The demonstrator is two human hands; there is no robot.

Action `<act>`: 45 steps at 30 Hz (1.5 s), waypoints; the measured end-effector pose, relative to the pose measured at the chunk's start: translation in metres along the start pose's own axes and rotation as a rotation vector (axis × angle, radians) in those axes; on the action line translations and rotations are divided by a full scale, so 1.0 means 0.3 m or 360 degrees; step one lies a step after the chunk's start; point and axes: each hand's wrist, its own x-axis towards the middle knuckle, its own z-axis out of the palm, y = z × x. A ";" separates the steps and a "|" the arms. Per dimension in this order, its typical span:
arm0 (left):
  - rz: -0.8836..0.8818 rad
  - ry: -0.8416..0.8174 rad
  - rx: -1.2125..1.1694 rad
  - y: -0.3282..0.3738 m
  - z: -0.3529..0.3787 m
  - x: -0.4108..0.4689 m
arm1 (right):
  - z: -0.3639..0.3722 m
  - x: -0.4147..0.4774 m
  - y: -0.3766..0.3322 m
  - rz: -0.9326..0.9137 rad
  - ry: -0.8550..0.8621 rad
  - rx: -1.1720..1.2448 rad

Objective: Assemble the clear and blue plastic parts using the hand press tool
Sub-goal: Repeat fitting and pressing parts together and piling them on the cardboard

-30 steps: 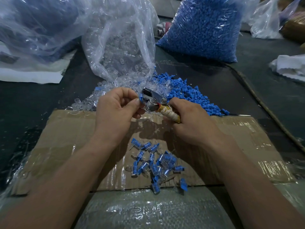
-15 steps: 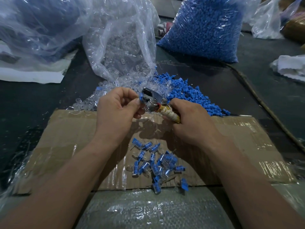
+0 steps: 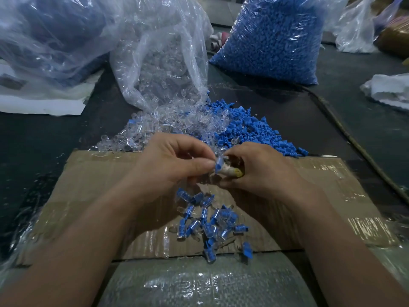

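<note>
My left hand (image 3: 174, 165) pinches a small blue and clear part (image 3: 219, 163) between thumb and fingers, right at the tip of the hand press tool (image 3: 231, 171). My right hand (image 3: 259, 171) is curled round that tool, and only its taped yellowish handle shows; the metal jaws are hidden. A heap of loose clear parts (image 3: 168, 127) lies just beyond the hands, with a heap of loose blue parts (image 3: 250, 131) to its right. Several joined blue and clear pieces (image 3: 210, 220) lie on the cardboard sheet (image 3: 93, 189) below the hands.
An open clear bag of clear parts (image 3: 161, 63) stands behind the heaps. A full bag of blue parts (image 3: 276, 38) stands at the back right. Crumpled plastic bags (image 3: 51, 36) fill the back left. A cord (image 3: 354, 140) runs along the dark table on the right.
The tool has tipped down and its metal jaws are now hidden inside my right hand. My left hand now pinches a blue part at the tool's tip, lower than before.
</note>
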 end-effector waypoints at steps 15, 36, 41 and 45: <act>-0.0084 0.0087 0.0013 -0.003 0.001 0.007 | -0.032 -0.009 0.004 -0.0065 -0.0149 -0.0028; -0.0028 0.0108 0.1604 -0.111 -0.014 0.080 | 0.015 0.050 0.076 0.0393 0.0549 0.0146; 0.0014 0.0325 0.1642 -0.114 -0.016 0.077 | 0.015 0.050 0.079 0.0417 0.0594 0.0171; 0.0048 0.0473 0.1652 -0.115 -0.022 0.076 | 0.017 0.051 0.085 0.0416 0.0599 0.0164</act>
